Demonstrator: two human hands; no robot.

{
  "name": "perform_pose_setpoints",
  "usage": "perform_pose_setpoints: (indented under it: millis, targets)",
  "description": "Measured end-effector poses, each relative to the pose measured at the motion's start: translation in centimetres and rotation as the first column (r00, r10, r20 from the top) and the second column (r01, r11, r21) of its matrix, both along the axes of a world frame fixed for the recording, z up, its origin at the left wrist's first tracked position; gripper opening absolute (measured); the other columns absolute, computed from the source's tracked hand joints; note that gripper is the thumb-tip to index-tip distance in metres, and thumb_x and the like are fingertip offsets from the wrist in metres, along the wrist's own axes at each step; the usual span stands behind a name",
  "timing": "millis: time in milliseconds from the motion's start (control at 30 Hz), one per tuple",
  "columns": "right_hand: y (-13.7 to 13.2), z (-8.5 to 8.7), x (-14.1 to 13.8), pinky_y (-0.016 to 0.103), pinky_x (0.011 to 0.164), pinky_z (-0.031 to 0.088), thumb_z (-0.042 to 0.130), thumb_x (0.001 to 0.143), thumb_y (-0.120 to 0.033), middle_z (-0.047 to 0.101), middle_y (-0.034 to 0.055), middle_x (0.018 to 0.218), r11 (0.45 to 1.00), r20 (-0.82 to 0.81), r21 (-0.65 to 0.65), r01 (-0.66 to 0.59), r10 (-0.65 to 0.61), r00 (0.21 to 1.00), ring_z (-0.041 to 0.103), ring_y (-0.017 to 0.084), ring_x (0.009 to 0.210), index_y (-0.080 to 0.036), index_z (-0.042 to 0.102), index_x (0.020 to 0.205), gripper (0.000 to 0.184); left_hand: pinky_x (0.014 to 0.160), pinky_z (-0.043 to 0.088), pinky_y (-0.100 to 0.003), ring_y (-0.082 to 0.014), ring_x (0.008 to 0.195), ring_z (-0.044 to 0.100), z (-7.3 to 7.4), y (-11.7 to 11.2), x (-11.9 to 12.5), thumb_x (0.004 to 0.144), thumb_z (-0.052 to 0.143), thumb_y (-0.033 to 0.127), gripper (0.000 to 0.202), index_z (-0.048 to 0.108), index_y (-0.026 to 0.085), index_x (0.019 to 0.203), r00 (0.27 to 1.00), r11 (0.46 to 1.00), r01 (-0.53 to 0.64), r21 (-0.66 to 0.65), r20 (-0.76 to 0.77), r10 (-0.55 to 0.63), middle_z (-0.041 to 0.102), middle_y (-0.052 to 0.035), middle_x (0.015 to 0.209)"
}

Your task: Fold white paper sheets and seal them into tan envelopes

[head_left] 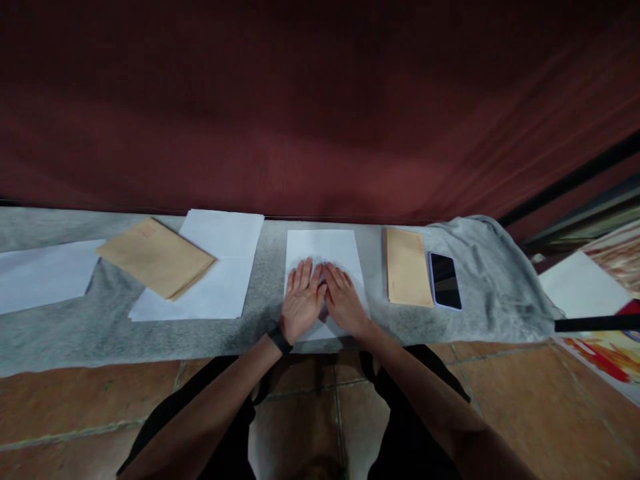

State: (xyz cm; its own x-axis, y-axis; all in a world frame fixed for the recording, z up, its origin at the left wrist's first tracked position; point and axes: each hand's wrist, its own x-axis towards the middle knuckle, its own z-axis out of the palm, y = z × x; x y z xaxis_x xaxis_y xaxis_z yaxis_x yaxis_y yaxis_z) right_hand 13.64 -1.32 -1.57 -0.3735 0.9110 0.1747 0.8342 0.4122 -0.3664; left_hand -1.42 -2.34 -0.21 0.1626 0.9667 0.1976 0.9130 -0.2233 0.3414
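Note:
A white sheet of paper (323, 243) lies in front of me on the grey cloth. My left hand (302, 297) rests flat on it with the fingers stretched out, and a dark band circles that wrist. Beside it my right hand (344, 297) also lies flat on the paper. The two hands meet near the thumbs and index fingers, and both cover the paper's middle. Neither hand grips anything. Whether the sheet is single or folded under my palms is hidden.
Brown envelopes (156, 259) lie across a stack of white paper (220, 267) on the left, near another white sheet (45, 277). To the right are more brown envelopes (409, 267) and a phone (445, 281). A grey cloth (495, 287) covers the narrow surface, against a dark red wall (320, 120).

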Motion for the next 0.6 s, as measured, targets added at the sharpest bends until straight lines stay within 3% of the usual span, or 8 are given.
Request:
perform_pose_setpoints:
  millis: [133, 333, 600]
  targets:
    - [-1.1, -0.1, 0.3, 0.047, 0.128, 0.023, 0.035, 0.103, -0.019, 0.033, 0.014, 0.167, 0.999, 0.116, 0.028, -0.029, 0.026, 0.993, 0.027, 0.025, 0.156, -0.007, 0.037, 0.158, 0.057, 0.128, 0.02, -0.052, -0.0287, 0.156, 0.027, -1.2, -1.1, 0.5, 0.106, 0.033, 0.04, 0.059, 0.039, 0.011, 0.157, 0.992, 0.996, 0.084, -0.002, -0.092, -0.084, 0.034, -0.0162, 0.166]
    - [-0.4, -0.6, 1.8, 0.048, 0.126, 0.024, 0.037, 0.108, -0.032, 0.032, 0.0153, 0.167, 0.993, 0.132, 0.098, 0.068, -0.081, 0.988, 0.03, 0.027, 0.155, -0.009, 0.037, 0.159, 0.056, 0.128, 0.019, -0.053, -0.0313, 0.156, 0.028, -0.5, -1.1, -0.8, 0.102, 0.042, 0.056, 0.07, 0.039, 0.015, 0.159, 0.98, 0.994, 0.101, 0.029, -0.177, -0.094, 0.032, -0.0166, 0.166]
    - [0.1, -1.0, 3.5, 0.05, 0.126, 0.024, 0.038, 0.108, -0.043, 0.032, 0.0182, 0.167, 0.986, 0.134, 0.1, 0.137, -0.149, 0.98, 0.03, 0.03, 0.154, -0.007, 0.032, 0.16, 0.064, 0.127, 0.017, -0.054, -0.0323, 0.156, 0.028, -0.5, -1.0, -2.1, 0.101, 0.044, 0.058, 0.072, 0.039, 0.016, 0.159, 0.978, 0.996, 0.084, 0.037, -0.193, -0.076, 0.029, -0.0179, 0.167]
